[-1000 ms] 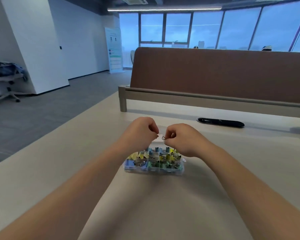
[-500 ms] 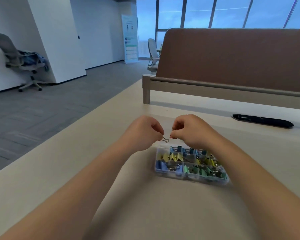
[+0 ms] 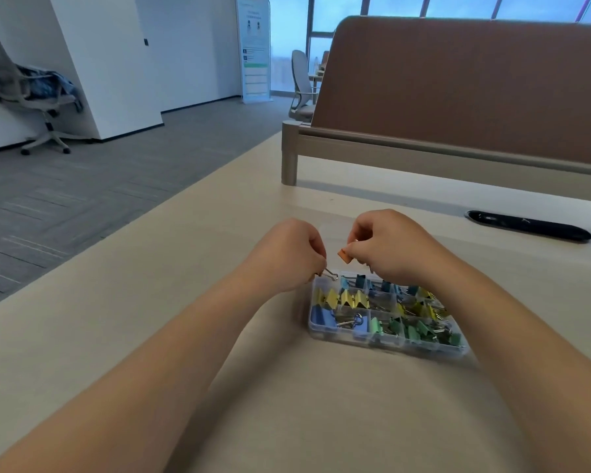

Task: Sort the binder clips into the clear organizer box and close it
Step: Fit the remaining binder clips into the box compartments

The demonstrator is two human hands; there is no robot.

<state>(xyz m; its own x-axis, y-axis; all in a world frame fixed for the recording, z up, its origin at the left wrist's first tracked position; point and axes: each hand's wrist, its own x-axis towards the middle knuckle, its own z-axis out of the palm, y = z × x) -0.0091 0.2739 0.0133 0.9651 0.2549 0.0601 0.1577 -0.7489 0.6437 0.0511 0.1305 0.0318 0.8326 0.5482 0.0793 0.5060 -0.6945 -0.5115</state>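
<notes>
Tightly, right grip (image 3: 389,244) around orange clip (image 3: 344,257)

Left hand (image 3: 289,256): wire clip (image 3: 330,275); right hand (image 3: 391,245): orange clip (image 3: 345,257) (near box (image 3: 382,341)).

The organizer box (image 3: 386,341) is clear hard plastic, pretty glossy. The binder clips (image 3: 347,298) inside look like painted metal, smooth coats, with shiny bare wire loops. Same deal for the orange clip (image 3: 344,257) the right hand (image 3: 389,244) pinches and the silvery wire handle (image 3: 330,275) in the left hand (image 3: 287,257). The desk (image 3: 133,319) is smooth matt beige, laminate by the look. The far divider panel (image 3: 475,90) looks like matt brown felt on a smooth grey frame (image 3: 423,153). The black strip (image 3: 529,227) far right is glossy plastic. The floor (image 3: 65,199) on the left is rough grey carpet.
</notes>
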